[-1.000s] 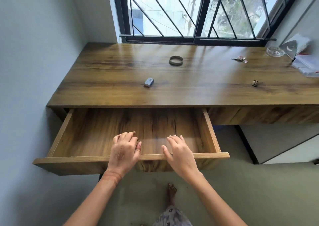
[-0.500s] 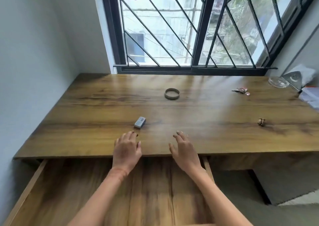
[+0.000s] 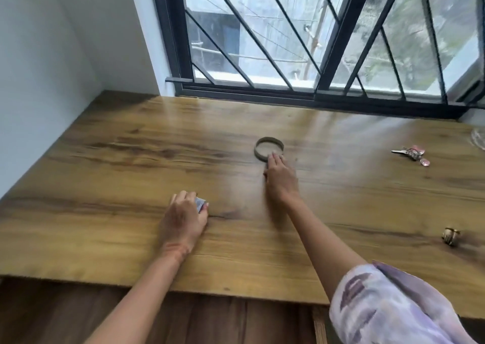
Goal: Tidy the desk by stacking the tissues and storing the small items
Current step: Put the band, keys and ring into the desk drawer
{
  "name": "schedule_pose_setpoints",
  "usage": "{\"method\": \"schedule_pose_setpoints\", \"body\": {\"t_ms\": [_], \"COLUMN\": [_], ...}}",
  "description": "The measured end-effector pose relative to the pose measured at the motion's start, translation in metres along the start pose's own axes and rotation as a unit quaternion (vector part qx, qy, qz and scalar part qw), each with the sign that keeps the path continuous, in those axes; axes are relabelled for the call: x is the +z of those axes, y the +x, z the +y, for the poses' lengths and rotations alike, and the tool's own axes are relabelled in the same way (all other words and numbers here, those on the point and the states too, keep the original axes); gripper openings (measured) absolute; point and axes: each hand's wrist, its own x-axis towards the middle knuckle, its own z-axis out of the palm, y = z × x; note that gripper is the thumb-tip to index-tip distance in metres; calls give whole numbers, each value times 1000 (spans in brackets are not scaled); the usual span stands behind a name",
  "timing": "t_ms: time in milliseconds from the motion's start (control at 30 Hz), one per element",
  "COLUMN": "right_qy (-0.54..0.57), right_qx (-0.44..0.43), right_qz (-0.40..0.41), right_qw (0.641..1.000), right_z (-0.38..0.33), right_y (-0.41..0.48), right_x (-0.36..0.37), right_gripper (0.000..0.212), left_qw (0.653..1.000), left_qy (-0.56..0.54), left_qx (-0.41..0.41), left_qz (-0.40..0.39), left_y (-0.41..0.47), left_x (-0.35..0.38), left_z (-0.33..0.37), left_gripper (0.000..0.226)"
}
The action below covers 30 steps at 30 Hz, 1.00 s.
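On a wooden desk (image 3: 105, 186) under a barred window (image 3: 326, 55), a person reaches forward with both bare arms. The left hand (image 3: 183, 219) lies low near the front edge, its fingers curled down over a small grey block (image 3: 200, 202). Only one corner of the block shows past the knuckles, so the hand appears to grip it.

The right hand (image 3: 280, 173) stretches further across the middle of the desk with its fingers straight and together and holds nothing. Its fingertips touch the near rim of a ring (image 3: 270, 140) lying flat. The ring lies directly beyond those fingertips, towards the window, and is much closer to the right hand than to the left.

A bunch of keys (image 3: 409, 154) and a small gold piece (image 3: 451, 235) sit well apart on the right, out of reach of either hand. An open drawer (image 3: 78, 314) shows below the desk's front edge, nearer the person than both hands, so anything picked up probably has to travel back and down.
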Motion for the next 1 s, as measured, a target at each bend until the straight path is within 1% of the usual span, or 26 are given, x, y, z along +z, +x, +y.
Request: {"method": "schedule_pose_setpoints", "body": {"t_ms": [100, 200, 267, 367, 467, 600, 700, 767, 867, 933, 1000], "right_qy": [-21, -3, 14, 22, 51, 91, 104, 114, 108, 95, 81], "right_qx": [-23, -34, -34, -35, -41, -56, -76, -91, -97, -87, -56], "right_qz": [40, 101, 132, 134, 170, 232, 251, 240, 170, 80, -10], "right_qw": [999, 994, 991, 990, 983, 967, 959, 960, 975, 988, 995], "right_z": [5, 4, 2, -4, -13, -34, -47, -52, -57, -57, -56], "right_y": [7, 0, -13, -44, -90, -180, -251, -295, -350, -369, -374], "right_x": [5, 2, -4, -11, -17, -24, -20, -15, -8, 1, 8], "right_gripper": [36, 19, 13, 14, 18, 11, 10, 8, 7, 8, 12], "left_qw": [1000, 1000, 999, 998, 996, 991, 989, 989, 991, 991, 991], "left_qy": [1, -15, -29, -54, -86, -126, -139, -139, -125, -103, -75], "left_qx": [-3, -4, -2, 1, 7, 37, 46, 45, 10, -13, -9], "left_qz": [11, 15, 17, 21, 30, 26, 16, 10, -40, -82, -114], "left_y": [1, -3, -11, -30, -57, -105, -147, -174, -207, -222, -232], "left_x": [1, -1, -5, -11, -15, -20, -20, -16, -8, -1, 6], "left_z": [2, 3, 4, 6, 8, 1, -10, -19, -33, -40, -45], "left_gripper": [31, 35, 37, 35, 31, 32, 33, 34, 35, 35, 34]}}
